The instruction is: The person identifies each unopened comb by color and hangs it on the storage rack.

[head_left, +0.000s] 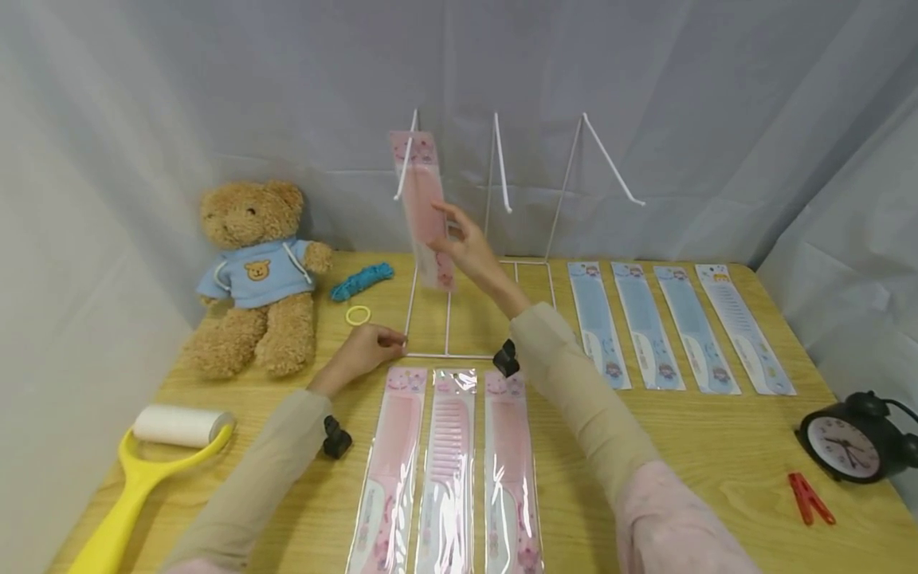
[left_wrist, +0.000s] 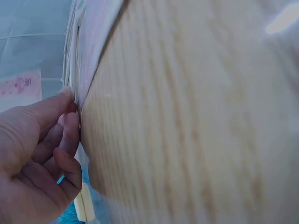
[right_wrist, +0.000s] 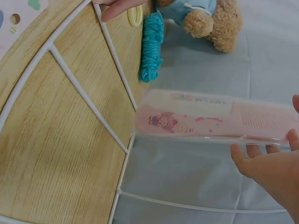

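A packaged pink comb (head_left: 423, 183) is upright at the left prong of a white wire rack (head_left: 502, 163). That prong crosses the package's top. My right hand (head_left: 469, 247) holds the package by its side edge, with fingertips (right_wrist: 238, 151) at that edge in the right wrist view. My left hand (head_left: 366, 347) pinches the front left corner of the rack's base, and the left wrist view shows the thumb and finger on the white wire (left_wrist: 73, 70). In front of the rack lie three more packaged pink combs, the middle one (head_left: 450, 454) with wide teeth.
Several blue packaged combs (head_left: 638, 327) lie in a row at the right. A teddy bear (head_left: 258, 279), teal cord bundle (head_left: 362, 281) and yellow ring (head_left: 358, 316) are at the left. A yellow-handled roller (head_left: 143, 478), black alarm clock (head_left: 846, 442) and red clip (head_left: 810, 500) lie nearer.
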The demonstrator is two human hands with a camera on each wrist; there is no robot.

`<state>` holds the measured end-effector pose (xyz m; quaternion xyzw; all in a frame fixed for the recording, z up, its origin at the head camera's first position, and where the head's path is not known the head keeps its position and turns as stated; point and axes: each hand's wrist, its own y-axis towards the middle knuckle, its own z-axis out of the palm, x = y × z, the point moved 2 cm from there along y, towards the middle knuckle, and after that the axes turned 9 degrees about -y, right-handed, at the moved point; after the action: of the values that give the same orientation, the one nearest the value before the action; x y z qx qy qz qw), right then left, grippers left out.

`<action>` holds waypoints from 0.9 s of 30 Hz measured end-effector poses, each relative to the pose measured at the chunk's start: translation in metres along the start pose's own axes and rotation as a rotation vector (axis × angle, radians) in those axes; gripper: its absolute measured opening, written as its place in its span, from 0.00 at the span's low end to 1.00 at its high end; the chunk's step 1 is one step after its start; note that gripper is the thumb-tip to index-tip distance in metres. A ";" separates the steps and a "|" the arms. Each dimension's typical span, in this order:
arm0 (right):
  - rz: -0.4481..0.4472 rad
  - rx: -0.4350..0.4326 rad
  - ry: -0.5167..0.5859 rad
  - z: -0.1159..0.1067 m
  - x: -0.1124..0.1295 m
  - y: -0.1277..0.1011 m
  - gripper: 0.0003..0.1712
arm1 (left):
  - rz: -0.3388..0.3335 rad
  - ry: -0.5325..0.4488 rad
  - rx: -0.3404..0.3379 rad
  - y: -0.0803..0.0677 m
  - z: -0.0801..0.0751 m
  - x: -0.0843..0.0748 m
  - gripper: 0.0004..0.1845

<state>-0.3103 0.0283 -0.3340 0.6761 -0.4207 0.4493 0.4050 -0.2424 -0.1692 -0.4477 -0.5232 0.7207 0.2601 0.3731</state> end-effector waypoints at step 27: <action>-0.019 -0.142 -0.028 -0.018 -0.022 -0.035 0.25 | -0.012 -0.019 -0.007 0.000 0.000 0.002 0.12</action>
<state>-0.2879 0.0601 -0.3559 0.6557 -0.4510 0.4048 0.4502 -0.2425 -0.1699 -0.4492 -0.5264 0.7129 0.2655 0.3798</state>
